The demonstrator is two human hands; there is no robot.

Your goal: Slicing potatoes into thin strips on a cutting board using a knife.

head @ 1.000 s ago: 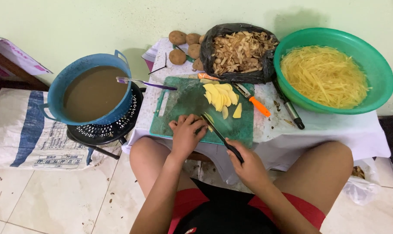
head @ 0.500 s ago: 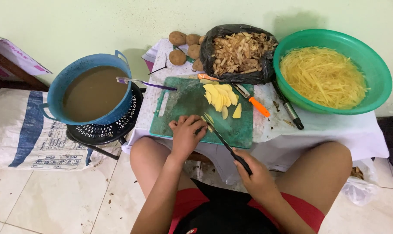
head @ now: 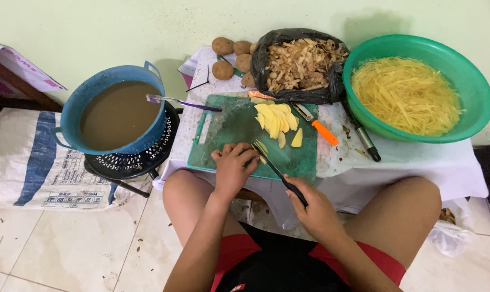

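A potato piece (head: 254, 153) is being pinned on the green cutting board (head: 223, 135) by the left hand (head: 233, 166), fingers curled over it, while a knife (head: 277, 172) is being gripped tight by the right hand (head: 311, 207), blade angled in for slicing.

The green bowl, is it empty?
No, the green bowl is full of thin yellow potato strips.

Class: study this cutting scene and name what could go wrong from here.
1. The knife in the right hand cuts right beside the left hand; its fingers could get nicked.
2. The board sits at the table's near edge and might slip.
3. The full blue pot on a basket could tip.
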